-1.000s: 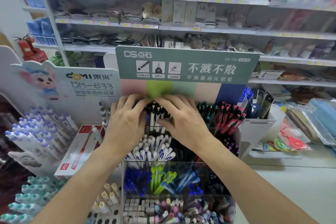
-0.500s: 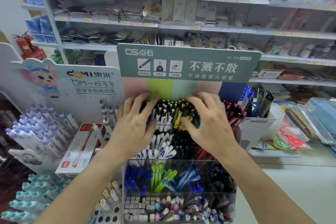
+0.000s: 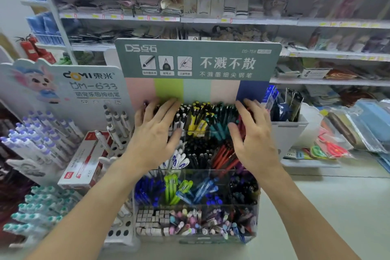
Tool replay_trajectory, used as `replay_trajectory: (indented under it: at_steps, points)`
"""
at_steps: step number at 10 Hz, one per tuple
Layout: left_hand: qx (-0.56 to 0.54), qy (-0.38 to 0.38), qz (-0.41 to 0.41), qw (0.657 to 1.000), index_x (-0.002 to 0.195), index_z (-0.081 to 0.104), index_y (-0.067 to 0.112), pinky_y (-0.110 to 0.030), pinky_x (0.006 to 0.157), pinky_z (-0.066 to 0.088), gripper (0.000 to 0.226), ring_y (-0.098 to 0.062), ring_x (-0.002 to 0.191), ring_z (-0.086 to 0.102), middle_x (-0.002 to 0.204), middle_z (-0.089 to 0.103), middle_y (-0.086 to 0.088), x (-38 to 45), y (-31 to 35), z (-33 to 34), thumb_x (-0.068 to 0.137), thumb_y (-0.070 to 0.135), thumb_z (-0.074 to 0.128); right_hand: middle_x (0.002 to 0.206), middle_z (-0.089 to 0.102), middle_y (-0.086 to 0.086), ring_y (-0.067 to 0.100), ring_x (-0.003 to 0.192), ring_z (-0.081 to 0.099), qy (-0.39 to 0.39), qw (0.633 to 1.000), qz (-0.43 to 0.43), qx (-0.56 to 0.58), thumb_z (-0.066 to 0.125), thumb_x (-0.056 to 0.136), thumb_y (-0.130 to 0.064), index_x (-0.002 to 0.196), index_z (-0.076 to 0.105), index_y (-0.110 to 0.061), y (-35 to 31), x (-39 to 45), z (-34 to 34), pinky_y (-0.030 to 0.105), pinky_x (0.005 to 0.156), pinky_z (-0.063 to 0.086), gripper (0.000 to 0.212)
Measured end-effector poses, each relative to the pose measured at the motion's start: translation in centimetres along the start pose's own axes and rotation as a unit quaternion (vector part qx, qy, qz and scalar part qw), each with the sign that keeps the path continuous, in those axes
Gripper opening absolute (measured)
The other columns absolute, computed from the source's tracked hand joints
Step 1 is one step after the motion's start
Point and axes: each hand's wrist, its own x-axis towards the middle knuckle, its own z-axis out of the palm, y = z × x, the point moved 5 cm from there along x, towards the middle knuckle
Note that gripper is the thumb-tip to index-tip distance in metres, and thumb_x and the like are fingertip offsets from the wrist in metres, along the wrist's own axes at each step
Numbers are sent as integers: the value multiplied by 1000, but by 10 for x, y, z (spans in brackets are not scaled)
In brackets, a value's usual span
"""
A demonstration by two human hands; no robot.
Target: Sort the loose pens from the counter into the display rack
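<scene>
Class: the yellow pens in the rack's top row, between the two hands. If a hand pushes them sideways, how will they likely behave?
The yellow pens stand loosely, leaning among neighbours, so they would probably tilt rather than fall. They look stiff and light. Laid on the counter, their round barrels might roll.

The left hand [image 3: 155, 135] hides the top row's leftmost pens; the shelf goods [image 3: 147, 4] behind are blurred

Both hands now sit apart on the top row of pens [image 3: 202, 118]: left hand [image 3: 154, 133] and right hand [image 3: 253, 135] uncover the middle.
</scene>
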Motion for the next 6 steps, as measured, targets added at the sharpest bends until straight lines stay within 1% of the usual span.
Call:
replay_trajectory:
  at_steps: [1,2,3,4,5,6]
  points:
    - [9,7,-15,1000,143,49,16,-50,114,24,58,-28,130,39,145,48,2,1,5,-5,92,44,42,145,53,14,30,145,37,11,1000,-3,18,65,98,-17,138,58,-4,2,-10,-8,51,120,32,44]
    - [8,5,-23,1000,140,51,16,-49,114,23,56,-27,126,40,142,51,1,7,11,-9,92,43,42,147,51,15,31,146,36,44,999,2,19,63,99,-17,141,55,-3,10,-10,-25,49,122,29,45]
    - [3,7,-36,999,143,48,14,-51,115,21,57,-28,131,35,145,49,-4,6,17,-9,91,38,47,149,48,19,34,144,38,-2,999,40,33,55,102,-18,143,51,2,28,-5,-14,49,122,30,46]
    - [-36,44,-72,996,139,51,12,-46,116,20,54,-29,134,34,140,50,-9,-9,30,-11,89,32,52,153,45,18,33,148,32,-31,998,9,46,47,104,-14,146,47,4,34,-7,2,35,127,16,46]
    - [-87,67,-74,991,129,60,13,-43,111,26,41,-26,132,39,132,54,-7,-32,49,-13,89,25,58,161,35,12,25,154,20,-75,992,-12,99,48,104,-11,151,41,1,29,-5,-4,26,127,5,49]
    - [-114,116,-60,985,120,64,12,-37,108,29,32,-24,126,43,125,55,-6,-56,59,-19,89,16,64,163,32,13,28,154,21,-28,994,-16,107,50,102,-13,152,41,-2,33,-10,-20,42,127,17,52]
